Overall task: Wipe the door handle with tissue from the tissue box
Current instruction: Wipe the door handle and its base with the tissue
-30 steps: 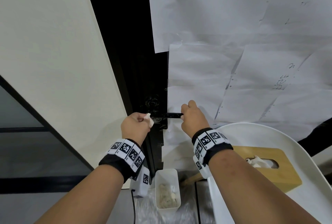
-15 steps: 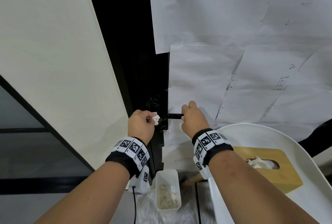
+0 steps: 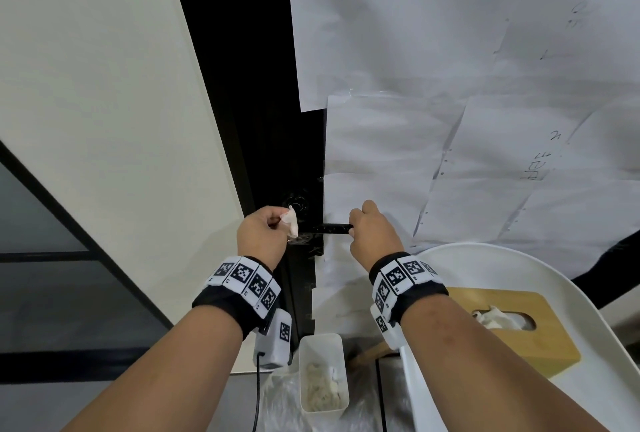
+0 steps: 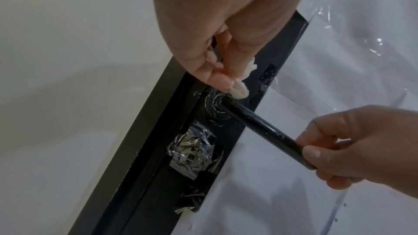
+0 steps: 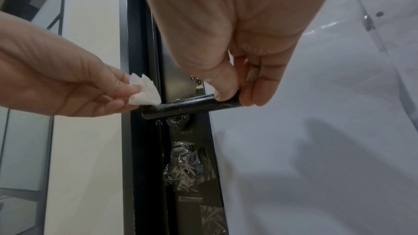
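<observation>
One door handle (image 3: 331,229): a black horizontal lever on the dark door edge, its pivot end at the left, its free end at the right. Two hands at it.

Right hand (image 3: 372,234) grips the free end of the lever, thumb on top and fingers curled under it, seen plainly in the right wrist view (image 5: 228,71).

Left hand (image 3: 261,235) pinches one small crumpled piece of tissue (image 3: 291,222) between thumb and fingertips; remaining fingers curled in. In the left wrist view the tissue (image 4: 241,89) sits at the pivot end of the lever, touching or just short of it where the bar meets the round rosette; contact cannot be confirmed. In the right wrist view the wad (image 5: 144,91) lies just above the lever's left end.

One wooden tissue box (image 3: 512,324) rests on one white round table (image 3: 588,293) at lower right, well apart from the handle, with one tissue tuft showing in its oval slot.

One white rectangular bin (image 3: 323,372) stands on the floor below the handle, holding crumpled pale scraps; count not discernible.

Several white paper sheets (image 3: 450,50) are taped over the door panel; a patch of crinkled clear tape (image 5: 185,163) lies on the door edge below the lever
</observation>
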